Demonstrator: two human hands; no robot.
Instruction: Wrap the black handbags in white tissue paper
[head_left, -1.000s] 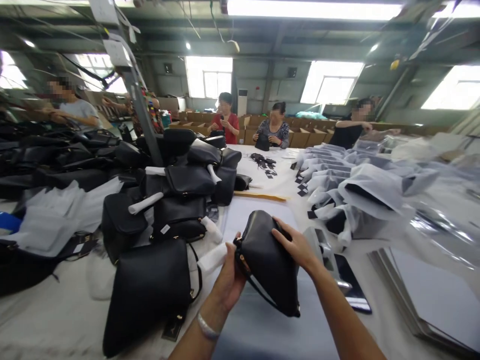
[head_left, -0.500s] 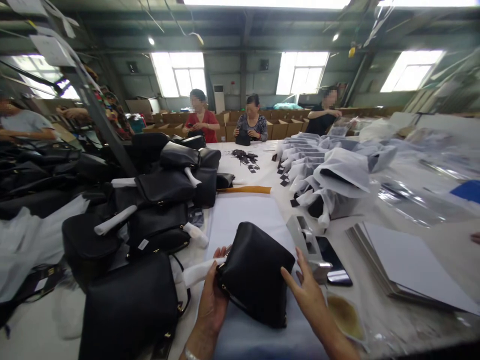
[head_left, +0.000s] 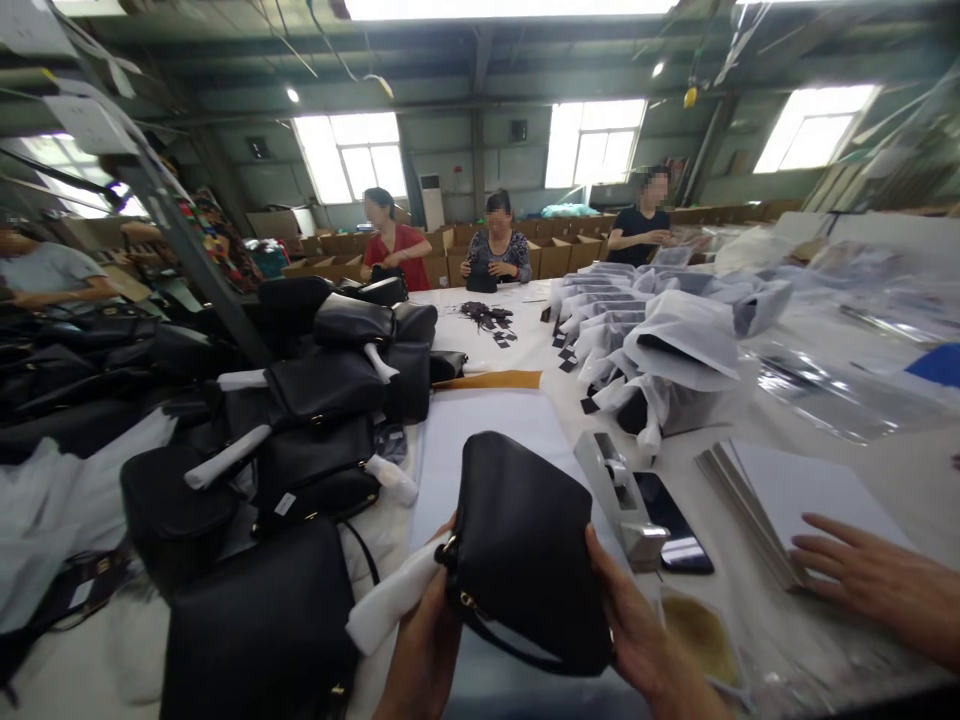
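You are holding a black bag [head_left: 529, 560] in both hands, over the white sheets [head_left: 480, 415] on the surface [head_left: 529, 345]. The fingers of your left hand [head_left: 427, 640] are gripping its 9 o'clock end, by a gold ring, and mostly hiding behind it; a white roll [head_left: 397, 600] is sticking out there towards 8 o'clock. The fingers of your right hand [head_left: 637, 615] are holding its 3 o'clock edge, some of them hiding behind it too.

As far as this view is showing, the work is looking partly done. Between 1 and 2 o'clock, a row of pale sleeves [head_left: 686, 375] is standing with dark bags showing inside. At 10 o'clock, a large pile of black bags [head_left: 326, 385] is lying bare, some with white rolls beside them. The bag in your hands is also showing a bare body, so it is seeming to belong with the unfinished ones.

Further off at 12 o'clock, cardboard boxes [head_left: 555, 255] are lining up behind the co-workers; you cannot be telling what they are holding. At 4 o'clock, a small clear dish [head_left: 739, 672] is holding yellow-brown stuff [head_left: 697, 635]. At 3 o'clock, a co-worker's hand [head_left: 870, 570] is resting on stacked boards [head_left: 817, 480].
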